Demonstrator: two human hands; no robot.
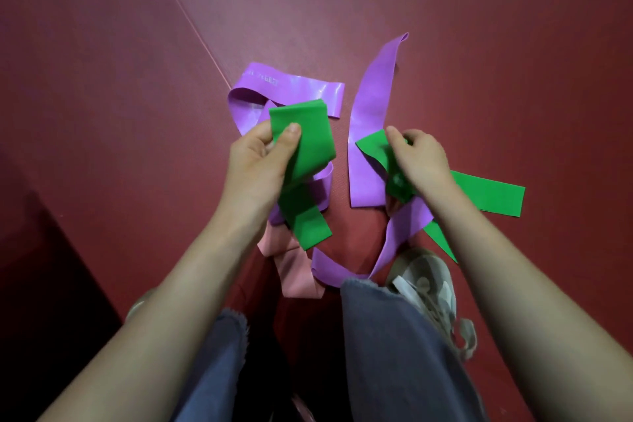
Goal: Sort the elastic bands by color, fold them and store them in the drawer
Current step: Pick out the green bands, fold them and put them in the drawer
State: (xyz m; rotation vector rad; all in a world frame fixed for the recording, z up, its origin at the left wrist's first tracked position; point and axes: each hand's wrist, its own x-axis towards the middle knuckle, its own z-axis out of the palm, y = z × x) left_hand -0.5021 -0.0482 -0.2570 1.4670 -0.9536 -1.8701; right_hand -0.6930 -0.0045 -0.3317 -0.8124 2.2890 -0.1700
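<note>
A folded green band (303, 134) stands upright, pinched between the thumb and fingers of the left hand (260, 161), its loose tail hanging below the palm. A second green band (489, 195) lies flat under the right hand (424, 158), which grips its bunched middle; one end pokes out towards the left hand, the other stretches outward past the wrist. Just beyond the left hand lies a looped purple band (291, 86), glossy. Between the hands a long purple band (368, 113) runs straight away. A third purple band (400, 233) curves beneath the right wrist. A pink band (296, 272) lies crumpled below the left wrist.
</note>
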